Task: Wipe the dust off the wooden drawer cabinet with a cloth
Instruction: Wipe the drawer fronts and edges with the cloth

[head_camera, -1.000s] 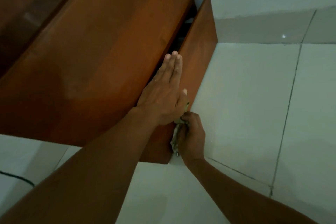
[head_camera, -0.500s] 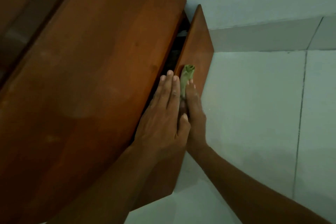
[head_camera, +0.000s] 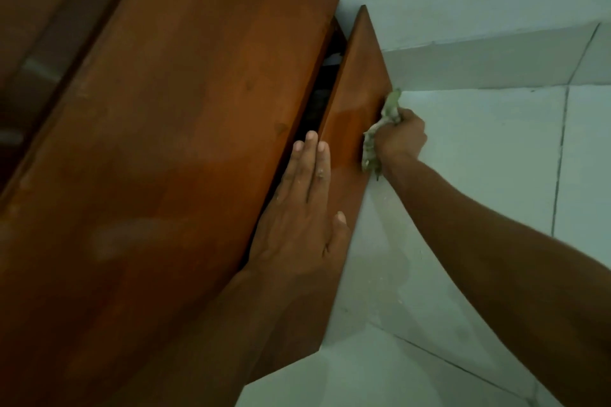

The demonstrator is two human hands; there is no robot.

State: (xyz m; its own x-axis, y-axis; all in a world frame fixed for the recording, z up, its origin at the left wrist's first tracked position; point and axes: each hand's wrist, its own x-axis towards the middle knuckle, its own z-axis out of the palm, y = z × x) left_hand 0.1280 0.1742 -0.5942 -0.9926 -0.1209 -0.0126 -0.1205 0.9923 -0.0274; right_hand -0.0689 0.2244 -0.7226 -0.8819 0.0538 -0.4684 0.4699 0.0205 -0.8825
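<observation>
Right hand [head_camera: 398, 139] fingers bunch the green cloth [head_camera: 380, 132] against the drawer [head_camera: 350, 129] front's outer edge; left hand [head_camera: 297, 228] lies flat, fingers together.

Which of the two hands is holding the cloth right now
The right hand is; it is closed around the crumpled green cloth at the drawer front's outer edge. The left hand lies flat and empty on the drawer.

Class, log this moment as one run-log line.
step: wiping drawer front edge | right hand: grips cloth | left hand: flat, bracing drawer | drawer: ajar
</observation>
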